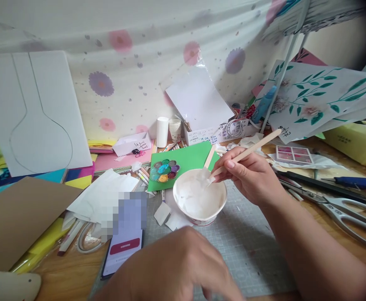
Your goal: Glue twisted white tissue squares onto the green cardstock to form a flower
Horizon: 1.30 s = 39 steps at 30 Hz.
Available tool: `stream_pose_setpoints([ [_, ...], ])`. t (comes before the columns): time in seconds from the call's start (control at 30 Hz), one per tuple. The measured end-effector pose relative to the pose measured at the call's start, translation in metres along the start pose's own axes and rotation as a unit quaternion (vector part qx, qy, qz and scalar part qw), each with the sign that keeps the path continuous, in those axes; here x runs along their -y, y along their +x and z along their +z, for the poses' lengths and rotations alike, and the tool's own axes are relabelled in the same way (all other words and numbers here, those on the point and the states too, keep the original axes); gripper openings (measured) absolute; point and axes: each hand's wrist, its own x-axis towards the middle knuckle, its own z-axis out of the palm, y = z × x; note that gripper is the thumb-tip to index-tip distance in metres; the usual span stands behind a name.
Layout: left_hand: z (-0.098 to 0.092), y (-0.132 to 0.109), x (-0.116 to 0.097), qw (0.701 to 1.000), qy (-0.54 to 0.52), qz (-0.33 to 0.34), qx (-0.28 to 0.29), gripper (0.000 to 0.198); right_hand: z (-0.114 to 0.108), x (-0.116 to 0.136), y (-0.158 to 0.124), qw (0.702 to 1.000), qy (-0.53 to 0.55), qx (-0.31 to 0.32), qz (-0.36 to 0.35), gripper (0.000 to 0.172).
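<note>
Mixing in progress: my right hand (248, 177) pinches a wooden stick (252, 149), tip dipped in the paper bowl (198, 218) of white paste just left of it. Lifting some out likely needs a gentle scoop. Nearer me, my left hand (176, 267) is blurred and I cannot tell its grip.

light: bright, soft, even daylight
shadows: faint under round white paper bowl (208, 218)
blur: left hand (176, 267) close, smeared
sharp: right hand (252, 175), flat pale wooden stick (261, 144)
edges: dark vignette top-right, lines bowed
mask: pixelated patch over black smartphone (123, 251)
</note>
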Motion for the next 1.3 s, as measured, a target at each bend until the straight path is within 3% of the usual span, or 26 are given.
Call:
stream_pose_setpoints([
  [0.07, -0.004, -0.004, 0.004, 0.979, 0.058, -0.037, -0.191, 0.017, 0.004, -0.002, -0.003, 1.000, -0.004, 0.020, -0.012, 0.012],
  [0.13, -0.008, -0.007, 0.009, 0.921, 0.127, -0.069, -0.363, 0.018, 0.009, -0.003, -0.005, 0.999, -0.018, 0.043, -0.026, 0.010],
  [0.2, -0.010, -0.007, 0.016, 0.888, 0.163, -0.077, -0.423, 0.015, 0.014, -0.002, -0.008, 0.997, -0.036, 0.062, -0.037, 0.008],
  [0.37, -0.004, -0.003, 0.026, 0.896, 0.146, -0.109, -0.404, 0.010, 0.026, 0.000, -0.013, 0.993, -0.059, 0.083, -0.053, 0.009],
  [0.73, -0.005, -0.002, 0.023, 0.872, 0.020, -0.155, -0.464, 0.009, 0.032, -0.001, -0.018, 0.996, -0.021, 0.019, -0.085, 0.008],
  [1.1, -0.008, -0.001, 0.020, 0.855, 0.060, -0.163, -0.488, 0.012, 0.040, 0.004, -0.024, 0.982, -0.122, 0.021, -0.142, 0.014],
  [1.3, -0.007, -0.001, 0.019, 0.852, 0.085, -0.170, -0.488, 0.012, 0.043, 0.010, -0.025, 0.947, -0.252, 0.014, -0.200, 0.016],
])
